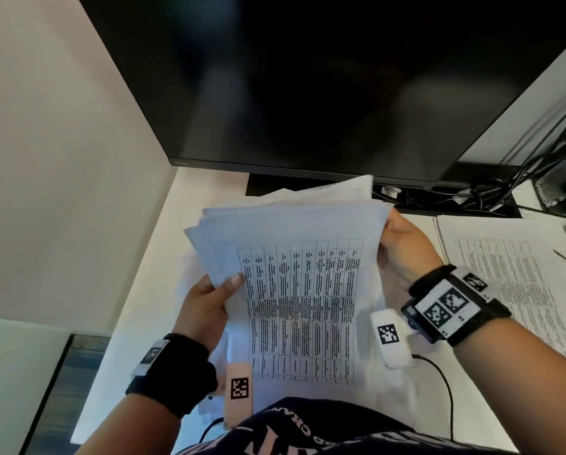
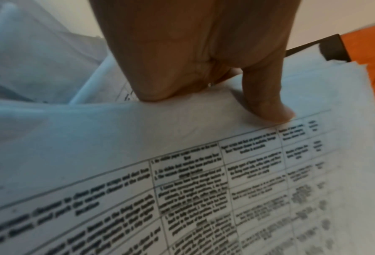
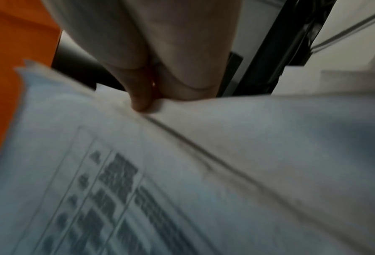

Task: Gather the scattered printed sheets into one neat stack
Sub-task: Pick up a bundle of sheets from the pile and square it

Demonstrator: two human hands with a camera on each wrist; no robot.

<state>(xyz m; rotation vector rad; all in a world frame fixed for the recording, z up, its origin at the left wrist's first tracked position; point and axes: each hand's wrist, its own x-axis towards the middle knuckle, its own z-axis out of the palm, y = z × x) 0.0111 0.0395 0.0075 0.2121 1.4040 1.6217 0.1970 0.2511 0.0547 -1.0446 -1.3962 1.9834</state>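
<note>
A thick bundle of printed sheets (image 1: 301,290) with a table of text on top is held up above the white desk, its edges uneven and fanned at the far left. My left hand (image 1: 209,297) grips its left edge, thumb on the top sheet (image 2: 267,103). My right hand (image 1: 403,247) grips the right edge, thumb pinching the sheets (image 3: 140,101). More printed sheets (image 1: 511,284) lie flat on the desk to the right. Loose sheets (image 1: 196,277) show under the bundle on the left.
A large dark monitor (image 1: 308,87) stands close behind the bundle, its base under the sheets' far edge. Black cables (image 1: 491,192) tangle at the back right. A dark panel (image 1: 61,389) sits beyond the white desk's (image 1: 150,284) left edge. A beige wall rises on the left.
</note>
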